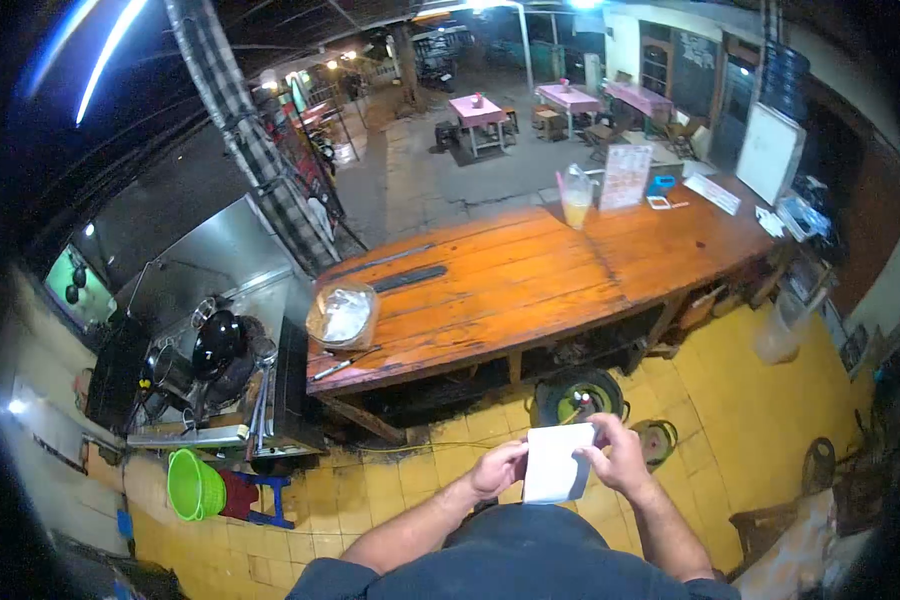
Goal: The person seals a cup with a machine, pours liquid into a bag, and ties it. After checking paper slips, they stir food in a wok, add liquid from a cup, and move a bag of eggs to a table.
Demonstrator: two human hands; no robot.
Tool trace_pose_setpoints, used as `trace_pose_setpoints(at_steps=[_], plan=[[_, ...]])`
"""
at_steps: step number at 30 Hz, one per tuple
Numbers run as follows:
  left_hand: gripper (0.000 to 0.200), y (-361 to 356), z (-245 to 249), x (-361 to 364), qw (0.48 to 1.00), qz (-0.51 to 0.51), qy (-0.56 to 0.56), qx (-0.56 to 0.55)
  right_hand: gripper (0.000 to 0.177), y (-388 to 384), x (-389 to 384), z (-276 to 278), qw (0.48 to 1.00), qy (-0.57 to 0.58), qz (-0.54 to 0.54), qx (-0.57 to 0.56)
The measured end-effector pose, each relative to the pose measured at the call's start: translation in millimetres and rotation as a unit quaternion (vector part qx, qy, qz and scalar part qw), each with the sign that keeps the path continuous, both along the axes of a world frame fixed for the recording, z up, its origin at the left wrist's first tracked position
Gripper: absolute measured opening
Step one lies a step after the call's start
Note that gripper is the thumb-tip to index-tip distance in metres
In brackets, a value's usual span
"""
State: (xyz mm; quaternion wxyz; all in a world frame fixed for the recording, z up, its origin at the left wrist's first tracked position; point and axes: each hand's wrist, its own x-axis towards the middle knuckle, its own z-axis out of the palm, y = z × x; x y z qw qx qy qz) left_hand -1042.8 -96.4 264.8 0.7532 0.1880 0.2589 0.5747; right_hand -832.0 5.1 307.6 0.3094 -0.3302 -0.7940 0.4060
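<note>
A small white pad or stack of paper [555, 463] is held up in front of my body, above the yellow tiled floor. My left hand [499, 468] grips its left edge, the thumb near the paper's side. At the upper right corner, my right hand [618, 456] has its thumb against the paper and its index finger bent near the top edge. Whether the right fingers pinch the paper is hard to make out. Beyond the hands stands a long orange wooden counter [490, 300], not touched by either hand.
On the counter are a foil-topped basket [344, 315], a pen [333, 369], a drink bag [576, 205] and a menu stand [625, 178]. A stove with a black wok [218, 343] is left, above a green basket [196, 485]. A dark tub [550, 402] sits under the counter.
</note>
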Motion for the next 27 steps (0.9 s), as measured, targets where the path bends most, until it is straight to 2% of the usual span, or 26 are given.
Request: trace_pose_setpoints(at_steps=[2,3,4,6,7,8,9,10,11,12,14,15,16,17,18,20,22,23,25,26,27], plan=[[0.048,-11,-5,-33,0.999,-0.039,0.031,0.013,0.047,4,-28,3,0.997,-0.026,0.053,0.042],[0.046,-12,-5,-52,0.963,-0.086,0.242,0.082,0.049,5,-42,8,0.990,-0.040,0.097,0.094],[0.046,-10,-7,-60,0.963,-0.081,0.241,0.084,0.051,6,-57,14,0.978,-0.055,0.140,0.145],[0.043,-3,-11,-69,0.921,-0.055,0.383,0.048,0.055,2,-82,19,0.980,-0.055,0.107,0.161],[0.034,-3,-6,-67,0.939,0.044,0.339,0.047,0.056,3,-89,15,0.991,-0.022,0.051,0.124],[0.034,0,-6,-71,0.938,0.046,0.340,0.049,0.058,6,-94,8,0.996,0.012,-0.006,0.089],[0.032,2,-9,-74,0.961,0.118,0.248,0.044,0.061,11,-96,3,0.993,0.000,-0.063,0.103],[0.030,4,-10,-78,0.970,0.185,0.153,0.038,0.047,16,-93,-6,0.983,-0.012,-0.092,0.158],[0.030,6,-8,-81,0.979,0.180,0.097,0.016,0.042,25,-80,-46,0.991,0.069,-0.105,-0.056],[0.030,11,-13,-83,0.980,0.176,0.097,0.017,0.036,33,-71,-80,0.946,0.147,-0.112,-0.267],[0.035,14,-31,-73,0.984,0.139,0.106,0.025,0.031,24,-56,-65,0.886,0.222,-0.150,-0.379],[0.045,20,-43,-70,0.984,0.090,0.150,0.030,0.036,24,-47,-69,0.896,0.206,-0.150,-0.363],[0.045,23,-54,-58,0.985,0.084,0.147,0.025,0.036,24,-39,-74,0.894,0.204,-0.157,-0.367],[0.046,28,-52,-45,0.989,0.059,0.130,0.042,0.035,23,-31,-80,0.939,0.142,-0.210,-0.233],[0.047,33,-48,-34,0.991,0.033,0.116,0.061,0.034,22,-23,-83,0.959,0.078,-0.257,-0.094],[0.048,43,-40,-8,0.991,0.008,0.120,0.051,0.029,27,9,-77,0.889,0.161,-0.229,-0.361],[0.045,58,-38,23,0.989,-0.045,0.106,0.091,0.020,25,48,-82,0.854,0.260,-0.222,-0.393],[0.045,68,-44,38,0.988,-0.059,0.106,0.091,0.020,27,69,-84,0.850,0.266,-0.233,-0.391],[0.046,88,-58,71,0.970,-0.118,0.183,0.109,0.016,31,117,-85,0.892,0.187,-0.337,-0.234],[0.049,98,-55,101,0.968,-0.096,0.189,0.135,0.018,33,144,-76,0.901,0.120,-0.378,-0.175],[0.047,108,-45,134,0.970,-0.096,0.193,0.114,0.017,34,175,-80,0.901,0.071,-0.410,-0.120]])
